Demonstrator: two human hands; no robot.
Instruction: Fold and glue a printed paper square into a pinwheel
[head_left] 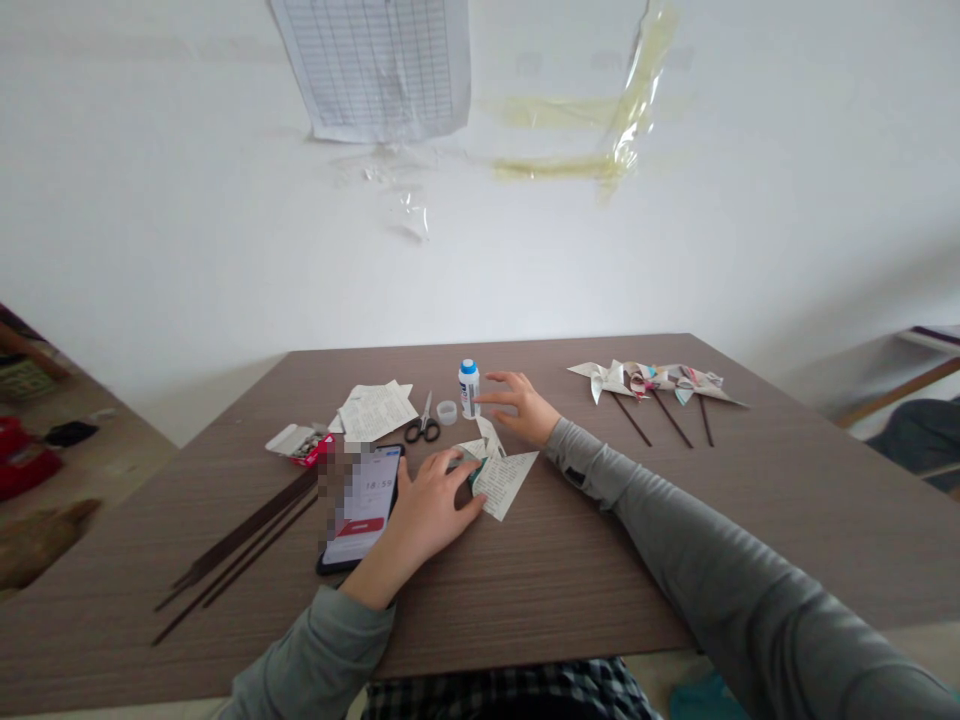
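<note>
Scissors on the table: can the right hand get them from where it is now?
Probably yes, but not in a straight line. The right hand is close, but the white bottle and small clear cap stand between it and the scissors. The fingers could likely pass over or around them.

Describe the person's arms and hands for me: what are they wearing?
Both arms wear long grey sleeves reaching the wrists: the left sleeve and the right sleeve, which has a small dark mark near its cuff. The left hand and right hand are bare, without gloves.
</note>
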